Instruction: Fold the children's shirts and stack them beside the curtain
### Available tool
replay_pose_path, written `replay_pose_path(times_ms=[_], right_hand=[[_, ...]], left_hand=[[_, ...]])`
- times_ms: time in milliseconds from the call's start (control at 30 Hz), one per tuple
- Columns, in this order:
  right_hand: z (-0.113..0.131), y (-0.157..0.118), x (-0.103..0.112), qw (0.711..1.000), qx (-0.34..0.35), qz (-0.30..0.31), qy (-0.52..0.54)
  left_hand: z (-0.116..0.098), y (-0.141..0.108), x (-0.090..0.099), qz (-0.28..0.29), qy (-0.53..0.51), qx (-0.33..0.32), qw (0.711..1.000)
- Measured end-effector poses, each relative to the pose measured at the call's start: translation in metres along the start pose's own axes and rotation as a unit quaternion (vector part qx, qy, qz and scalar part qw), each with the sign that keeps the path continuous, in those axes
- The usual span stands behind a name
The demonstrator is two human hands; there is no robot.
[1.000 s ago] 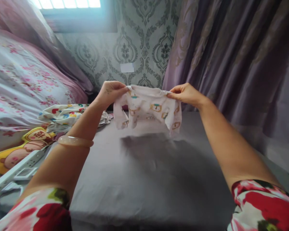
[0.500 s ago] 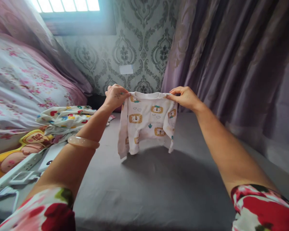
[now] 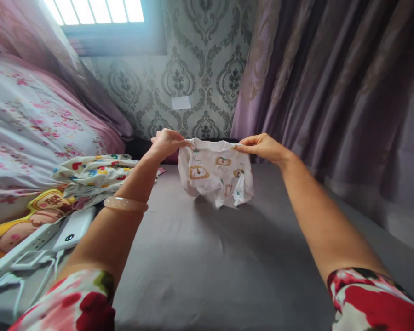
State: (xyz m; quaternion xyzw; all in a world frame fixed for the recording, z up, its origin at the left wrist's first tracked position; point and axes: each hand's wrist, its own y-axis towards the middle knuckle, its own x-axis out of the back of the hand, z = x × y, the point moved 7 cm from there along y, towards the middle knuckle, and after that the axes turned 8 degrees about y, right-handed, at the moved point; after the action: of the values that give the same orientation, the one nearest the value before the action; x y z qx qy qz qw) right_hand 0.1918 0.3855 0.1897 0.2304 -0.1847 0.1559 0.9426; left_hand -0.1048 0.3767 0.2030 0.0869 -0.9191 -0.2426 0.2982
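A small white shirt (image 3: 210,172) with lion-face prints hangs by its shoulders above the grey sheet (image 3: 193,266), its lower part bunched and slightly blurred. My left hand (image 3: 168,141) pinches the shoulder on the left, beside the neckline. The other shoulder is gripped between the thumb and fingers of my right hand (image 3: 262,146). The neckline is stretched between both hands, and the hem and sleeves hang close to the sheet.
At the left lie a pile of printed clothes (image 3: 96,170), a yellow cartoon cushion (image 3: 17,227), a white power strip (image 3: 27,248) with cables and a white power bank (image 3: 76,227). Purple curtains (image 3: 331,92) hang at the right.
Both hands have moved slightly down with the shirt. Its lower part has swung and bunched up, so it looks shorter. More of the power bank and cables shows.
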Motion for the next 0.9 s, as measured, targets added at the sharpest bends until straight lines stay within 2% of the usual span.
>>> replay_pose_path(times_ms=[67, 133, 200, 267, 333, 400, 567, 767, 900], right_hand=[[0.000, 0.001, -0.005, 0.999, 0.000, 0.033, 0.025], [0.000, 0.003, -0.003, 1.000, -0.001, 0.019, 0.024], [0.001, 0.005, 0.001, 1.000, 0.001, -0.011, 0.015], [0.000, 0.006, 0.000, 1.000, -0.001, 0.001, 0.025], [-0.003, 0.007, -0.004, 0.999, -0.008, 0.025, 0.039], [-0.006, 0.008, -0.004, 0.999, -0.013, 0.008, 0.034], [-0.007, 0.011, -0.001, 0.998, 0.010, -0.045, 0.034], [-0.014, 0.020, -0.002, 0.995, 0.035, -0.085, 0.029], [-0.023, 0.028, -0.002, 0.991, 0.061, -0.116, 0.004]], left_hand=[[-0.004, -0.003, -0.010, 0.043, -0.054, 0.010, 0.998], [-0.006, -0.004, -0.019, 0.089, -0.114, 0.027, 0.989], [-0.003, -0.003, -0.017, 0.079, -0.124, 0.054, 0.988], [0.001, 0.000, -0.014, 0.061, -0.101, 0.071, 0.990], [0.004, 0.002, -0.016, 0.079, -0.110, 0.068, 0.988], [0.007, 0.003, -0.020, 0.096, -0.133, 0.059, 0.985], [0.022, 0.003, -0.017, 0.034, -0.094, 0.054, 0.993], [0.029, 0.002, -0.030, 0.024, -0.120, 0.048, 0.991], [0.033, 0.004, -0.035, -0.037, -0.083, 0.023, 0.996]])
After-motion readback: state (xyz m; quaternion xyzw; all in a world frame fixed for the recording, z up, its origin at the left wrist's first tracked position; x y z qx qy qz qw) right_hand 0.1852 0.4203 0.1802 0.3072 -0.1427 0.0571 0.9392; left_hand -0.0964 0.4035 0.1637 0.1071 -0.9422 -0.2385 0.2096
